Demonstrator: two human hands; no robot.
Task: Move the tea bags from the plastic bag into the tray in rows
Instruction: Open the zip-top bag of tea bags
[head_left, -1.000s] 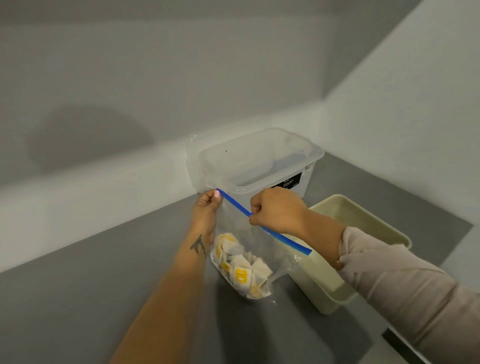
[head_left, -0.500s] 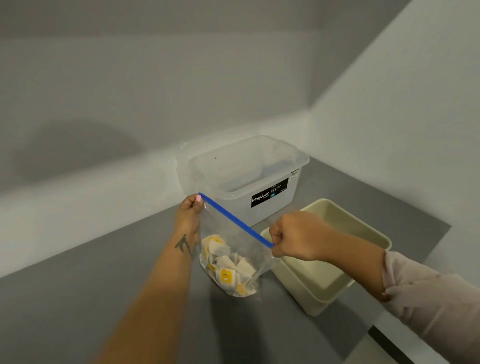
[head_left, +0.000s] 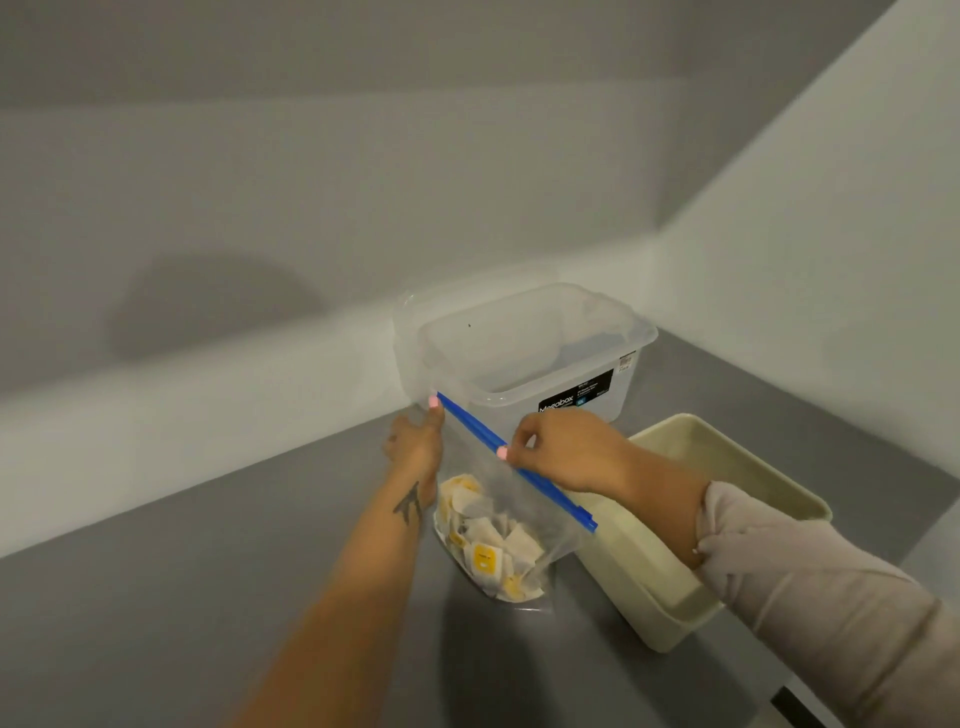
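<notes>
Left forearm (head_left: 363, 561) bare, small dark tattoo (head_left: 409, 503) near the wrist. Right arm wears a beige long sleeve (head_left: 810, 597), pushed up. Pink nail polish (head_left: 502, 452) on fingernails.

Black label (head_left: 576, 396) on front wall of clear box (head_left: 524, 353): white word "Megabox", partly cut off by right hand (head_left: 566, 449); smaller white lines beside it, too small to read
White sticker (head_left: 627, 360) at upper right of same wall: print illegible
Tea bags (head_left: 485, 545) in plastic bag (head_left: 511, 519): yellow tags carry a dark mark, unreadable
No other text legible
</notes>
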